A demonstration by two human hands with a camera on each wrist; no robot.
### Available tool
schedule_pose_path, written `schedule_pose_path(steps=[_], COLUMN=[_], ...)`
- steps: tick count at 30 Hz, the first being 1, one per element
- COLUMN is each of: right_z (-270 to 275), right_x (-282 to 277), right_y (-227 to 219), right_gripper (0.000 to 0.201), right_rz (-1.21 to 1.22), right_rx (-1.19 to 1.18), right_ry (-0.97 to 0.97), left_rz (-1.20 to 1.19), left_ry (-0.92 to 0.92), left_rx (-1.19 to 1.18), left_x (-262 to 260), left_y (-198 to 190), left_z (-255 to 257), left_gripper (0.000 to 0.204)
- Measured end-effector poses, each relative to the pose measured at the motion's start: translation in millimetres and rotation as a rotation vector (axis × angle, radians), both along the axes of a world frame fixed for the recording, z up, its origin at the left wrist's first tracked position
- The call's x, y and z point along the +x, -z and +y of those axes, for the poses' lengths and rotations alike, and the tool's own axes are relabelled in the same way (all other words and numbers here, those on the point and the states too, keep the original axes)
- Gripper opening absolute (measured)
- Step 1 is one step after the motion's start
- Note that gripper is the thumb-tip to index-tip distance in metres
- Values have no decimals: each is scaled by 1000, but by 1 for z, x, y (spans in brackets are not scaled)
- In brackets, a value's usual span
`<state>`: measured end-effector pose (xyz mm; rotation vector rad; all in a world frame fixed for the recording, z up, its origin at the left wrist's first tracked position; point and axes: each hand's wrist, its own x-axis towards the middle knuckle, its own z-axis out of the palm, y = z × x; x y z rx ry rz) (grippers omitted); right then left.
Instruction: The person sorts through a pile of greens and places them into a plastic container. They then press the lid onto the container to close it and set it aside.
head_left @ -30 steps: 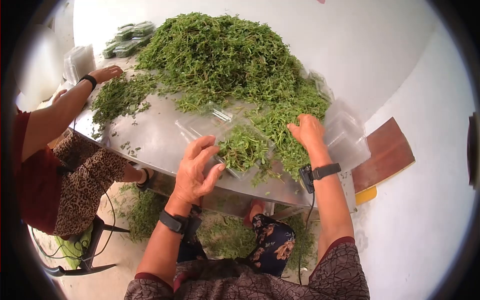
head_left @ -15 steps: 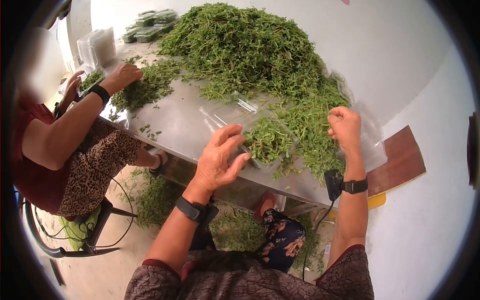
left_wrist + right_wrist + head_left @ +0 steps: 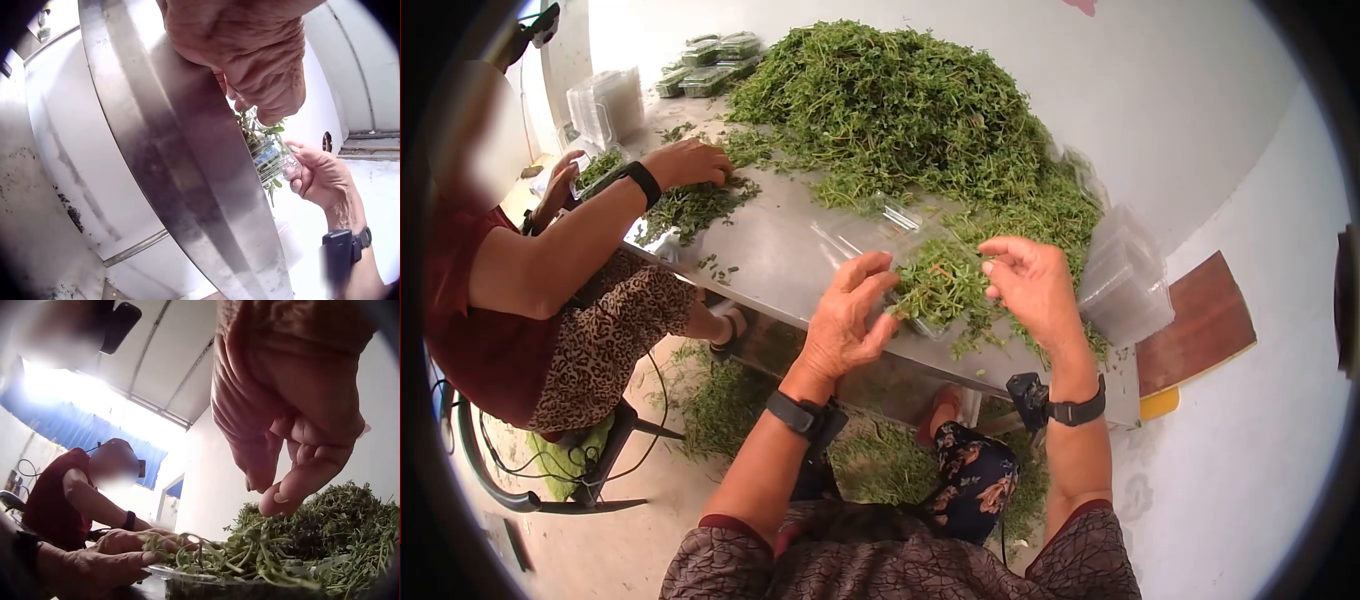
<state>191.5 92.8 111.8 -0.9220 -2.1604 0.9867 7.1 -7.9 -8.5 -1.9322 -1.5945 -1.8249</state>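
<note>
A clear plastic container [image 3: 920, 262] holding green herb sprigs [image 3: 938, 285] sits at the near edge of the metal table [image 3: 770, 250]. My left hand [image 3: 852, 312] holds its left end, fingers over the rim and thumb at the front; in the left wrist view the left hand [image 3: 262, 56] curls over the container [image 3: 269, 153]. My right hand [image 3: 1025, 280] hovers just above the container's right side, fingers loosely curled and holding nothing. From the right wrist, the right hand [image 3: 265, 494] hangs a little above the herbs [image 3: 237, 553].
A big heap of loose herbs [image 3: 900, 100] covers the table's far half. Stacked empty containers [image 3: 1125, 275] stand at the right edge, with more [image 3: 605, 100] at the far left beside filled packs [image 3: 715, 55]. A second person's hand [image 3: 690, 162] works on herbs at left.
My right hand, raised as a fist beside the heap half a second ago, has moved left over the container and loosened. My left hand stayed on the container. The other person's hand shifted along the herbs.
</note>
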Motion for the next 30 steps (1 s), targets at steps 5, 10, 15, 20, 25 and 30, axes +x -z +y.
schedule_pose_path(steps=[5, 10, 15, 20, 25, 30], right_z=[-14, -46, -33, -26, -29, -33], right_x=[16, 22, 36, 42, 39, 39], right_y=[32, 58, 110, 125, 126, 125], right_gripper=[22, 22, 15, 12, 9, 8], right_rz=[94, 199, 277, 384, 321, 299], right_rx=[192, 404, 348, 327, 459, 470], right_ry=[143, 292, 333, 323, 324, 345], left_rz=[-34, 11, 57, 96, 131, 205], left_ry=[-2, -10, -42, -67, -231, -311], left_rx=[-20, -24, -16, 8, -27, -37], left_x=[2, 1, 1, 4, 35, 50], left_y=[0, -2, -6, -5, -12, -22], left_z=[1, -1, 0, 2, -3, -3], left_gripper=[40, 41, 42, 38, 30, 30])
